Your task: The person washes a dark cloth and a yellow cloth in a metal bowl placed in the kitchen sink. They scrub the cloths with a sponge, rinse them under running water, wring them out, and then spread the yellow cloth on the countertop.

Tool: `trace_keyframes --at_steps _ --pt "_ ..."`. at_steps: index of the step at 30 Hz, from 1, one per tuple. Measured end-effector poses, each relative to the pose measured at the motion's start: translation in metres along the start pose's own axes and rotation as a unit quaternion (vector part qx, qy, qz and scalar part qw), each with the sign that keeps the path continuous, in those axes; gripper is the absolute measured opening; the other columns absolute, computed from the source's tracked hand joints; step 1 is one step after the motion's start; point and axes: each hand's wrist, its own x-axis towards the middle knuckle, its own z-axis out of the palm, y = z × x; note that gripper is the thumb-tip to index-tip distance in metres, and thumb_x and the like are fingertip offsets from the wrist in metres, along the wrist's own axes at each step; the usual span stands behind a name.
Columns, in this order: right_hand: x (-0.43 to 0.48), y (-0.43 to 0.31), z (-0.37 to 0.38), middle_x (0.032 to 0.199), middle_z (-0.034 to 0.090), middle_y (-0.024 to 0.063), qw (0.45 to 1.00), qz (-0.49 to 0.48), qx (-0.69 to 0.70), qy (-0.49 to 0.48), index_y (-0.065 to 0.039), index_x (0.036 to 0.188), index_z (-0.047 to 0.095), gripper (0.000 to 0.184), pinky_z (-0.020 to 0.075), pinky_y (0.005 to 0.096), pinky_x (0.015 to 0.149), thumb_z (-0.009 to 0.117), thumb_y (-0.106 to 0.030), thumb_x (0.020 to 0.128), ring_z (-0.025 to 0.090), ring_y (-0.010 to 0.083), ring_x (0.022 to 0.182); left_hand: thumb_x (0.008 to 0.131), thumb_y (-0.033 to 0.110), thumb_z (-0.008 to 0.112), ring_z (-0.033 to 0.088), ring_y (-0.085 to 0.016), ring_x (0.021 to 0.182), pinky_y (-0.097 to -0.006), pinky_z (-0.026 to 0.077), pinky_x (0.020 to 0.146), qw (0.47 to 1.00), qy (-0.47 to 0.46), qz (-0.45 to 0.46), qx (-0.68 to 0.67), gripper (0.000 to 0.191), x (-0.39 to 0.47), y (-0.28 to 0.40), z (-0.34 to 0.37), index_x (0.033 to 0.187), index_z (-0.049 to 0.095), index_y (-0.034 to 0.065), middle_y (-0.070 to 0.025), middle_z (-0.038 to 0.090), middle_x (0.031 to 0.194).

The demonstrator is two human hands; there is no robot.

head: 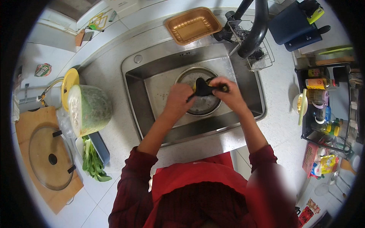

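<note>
Both my hands are over the stainless steel sink [159, 82], above a round metal basin [196, 109] on its floor. My left hand [180, 97] is closed on one end of a black object [204, 87] with a broad rounded part; blur keeps its kind from being told. The fingers of my right hand [229, 92] pinch its other side, by something dark and yellowish that is partly covered by the fingers. Liquid with some foam shows in the basin below.
A black faucet [256, 28] and wire rack [266, 54] stand behind the sink at right, beside a bronze-coloured tray [194, 27]. A cut winter melon [95, 109], leafy greens [91, 159] and a glass lid [51, 158] lie left. A bowl [298, 105] and bottle rack [303, 125] are right.
</note>
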Motion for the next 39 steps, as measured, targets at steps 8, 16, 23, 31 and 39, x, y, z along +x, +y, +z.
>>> trace_keyframes --at_steps 8,16,23,31,39 --pt "0.016 0.092 0.043 0.136 0.041 0.0160 0.776 0.070 -0.606 -0.159 -0.017 0.120 0.056 0.057 0.0418 0.0422 0.094 0.072 -0.010 0.066 0.047 0.0378 0.116 0.082 0.014 0.066 0.055 -0.024 0.104 -0.0392 0.049 0.084 0.800 -0.048 -0.476 -0.362 0.043 -0.066 -0.034 0.064 0.122 0.052 0.0043 -0.0083 0.052 0.118" --pt "0.031 0.165 0.041 0.111 0.052 0.0166 0.900 0.127 -0.406 -0.093 -0.012 0.105 0.062 0.041 0.0464 0.0392 0.084 0.068 -0.002 0.065 0.054 0.0365 0.102 0.086 0.025 0.062 0.043 -0.029 0.122 -0.0490 0.048 0.092 0.530 0.041 -0.620 -0.576 0.063 -0.059 -0.010 0.056 0.139 0.033 0.0063 -0.0139 0.041 0.132" --pt "0.001 0.010 0.044 0.088 0.058 0.0141 0.978 -0.028 -0.208 0.013 -0.004 0.087 0.063 0.024 0.0465 0.0355 0.078 0.060 0.003 0.064 0.058 0.0315 0.091 0.088 0.050 0.054 0.041 -0.035 0.126 -0.0529 0.047 0.091 0.268 0.039 -0.530 -0.804 0.064 -0.046 -0.027 0.120 0.137 0.037 0.0126 -0.0194 0.037 0.139" --pt "-0.072 -0.003 0.101 0.125 0.045 0.0209 0.976 -0.064 -0.172 0.117 -0.007 0.093 0.062 0.027 0.0369 0.0396 0.097 0.057 0.000 0.068 0.046 0.0373 0.114 0.090 0.048 0.053 0.062 -0.022 0.072 -0.0353 0.055 0.061 0.263 0.072 -0.414 -0.868 0.040 -0.021 -0.029 0.134 0.094 0.060 0.0089 -0.0091 0.063 0.080" --pt "-0.040 0.031 0.122 0.116 0.045 0.0211 0.952 -0.041 -0.254 0.164 -0.006 0.101 0.060 0.030 0.0357 0.0464 0.091 0.067 -0.026 0.080 0.043 0.0398 0.105 0.089 0.051 0.053 0.062 -0.025 0.074 -0.0349 0.053 0.065 0.285 0.067 -0.512 -0.808 0.046 -0.016 -0.022 0.117 0.104 0.058 0.0073 -0.0103 0.063 0.087"
